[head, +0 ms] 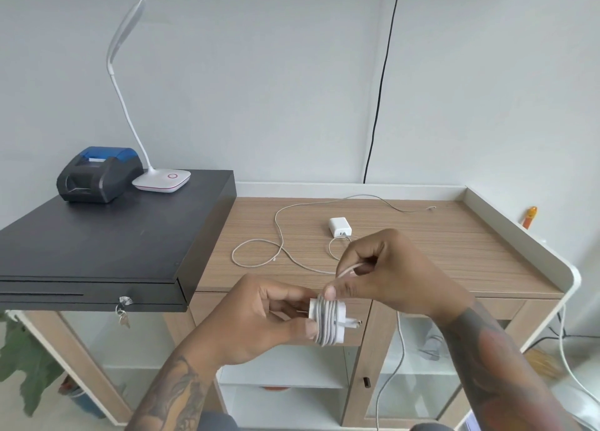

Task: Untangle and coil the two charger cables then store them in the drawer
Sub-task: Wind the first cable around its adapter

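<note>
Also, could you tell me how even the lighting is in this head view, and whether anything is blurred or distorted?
Head view: soft, even daylight with no glare; wide-angle bending bows the black wall cable and the table rim; both hands, left hand and right hand, slightly soft.

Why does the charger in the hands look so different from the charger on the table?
The charger in the hands has its cable wound tightly round it; the charger on the table has its cable sprawled loose across the wood. The first is held up by the left hand while the right hand pinches its cable end; the second lies untouched. Both are white blocks.
</note>
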